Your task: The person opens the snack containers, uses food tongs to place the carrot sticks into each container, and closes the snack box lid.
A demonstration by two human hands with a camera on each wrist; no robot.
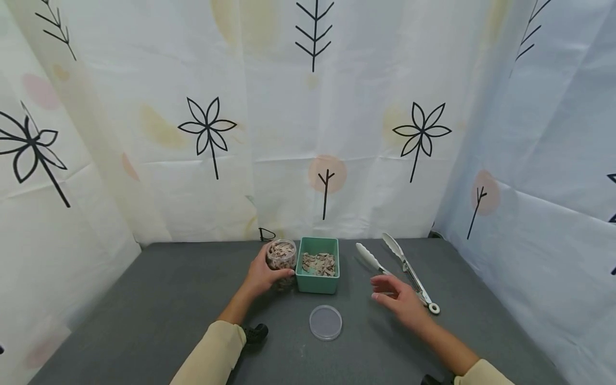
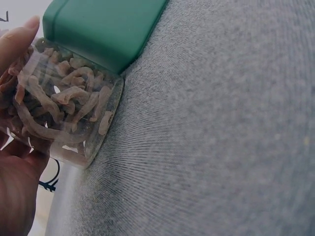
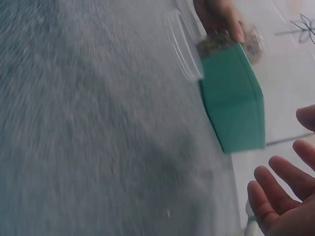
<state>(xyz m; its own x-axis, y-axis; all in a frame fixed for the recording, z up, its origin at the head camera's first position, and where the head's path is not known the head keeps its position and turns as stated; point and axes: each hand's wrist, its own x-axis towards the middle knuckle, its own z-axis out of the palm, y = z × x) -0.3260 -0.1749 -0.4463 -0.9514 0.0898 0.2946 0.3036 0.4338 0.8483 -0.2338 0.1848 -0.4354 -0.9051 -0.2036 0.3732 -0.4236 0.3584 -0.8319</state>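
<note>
My left hand [image 1: 263, 274] grips a clear plastic jar [image 1: 282, 256] full of pale brown, twisted dried strips. In the left wrist view the jar [image 2: 74, 103] stands on the table against a green box, with thumb and fingers around it. That green rectangular box [image 1: 317, 287] is open at the top and has similar dried strips [image 1: 318, 264] lying in it. My right hand [image 1: 404, 302] hovers above the table with loosely bent fingers and nothing in its grasp. Just beyond it lie metal tongs [image 1: 417, 283] with pale tips, spread apart and partly hidden by the hand.
A round translucent lid [image 1: 325, 322] lies flat on the grey table [image 1: 192, 299] in front of the green box. Behind and at both sides hang white cloths [image 1: 284, 117] printed with plants, meeting the table's back edge. Small crumbs dot the tabletop.
</note>
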